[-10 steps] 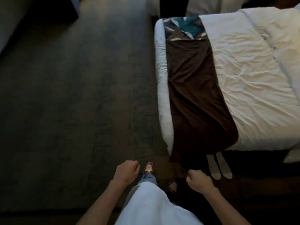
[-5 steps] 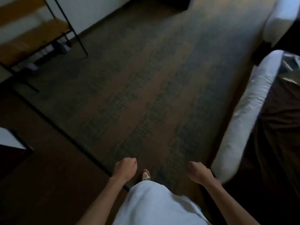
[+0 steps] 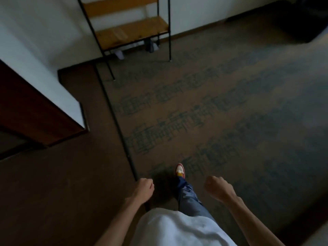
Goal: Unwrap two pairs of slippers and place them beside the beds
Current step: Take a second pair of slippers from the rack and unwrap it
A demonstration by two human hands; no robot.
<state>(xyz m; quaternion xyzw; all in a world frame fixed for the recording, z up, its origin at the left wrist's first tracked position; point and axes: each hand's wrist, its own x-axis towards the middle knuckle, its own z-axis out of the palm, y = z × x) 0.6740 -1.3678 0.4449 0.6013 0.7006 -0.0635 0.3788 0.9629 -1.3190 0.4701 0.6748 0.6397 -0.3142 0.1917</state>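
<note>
No slippers and no bed show in the head view at this moment. My left hand [image 3: 144, 188] hangs low at centre left, fingers curled into a loose fist with nothing in it. My right hand [image 3: 218, 189] is level with it to the right, also curled shut and holding nothing. Between them my leg in jeans steps forward, with a red and white shoe [image 3: 180, 170] on the patterned carpet [image 3: 221, 112].
A black metal rack with wooden shelves [image 3: 131, 34] stands against the white wall at the top, with small white and dark items [image 3: 150, 46] on the floor under it. A dark wooden panel and wall corner [image 3: 53, 110] juts in at left. Darker flooring [image 3: 62, 183] borders the carpet.
The view has swung left, away from the bed and the white slippers beside it, toward the rack and wall. Both hands stay curled and low; one foot has stepped forward.
</note>
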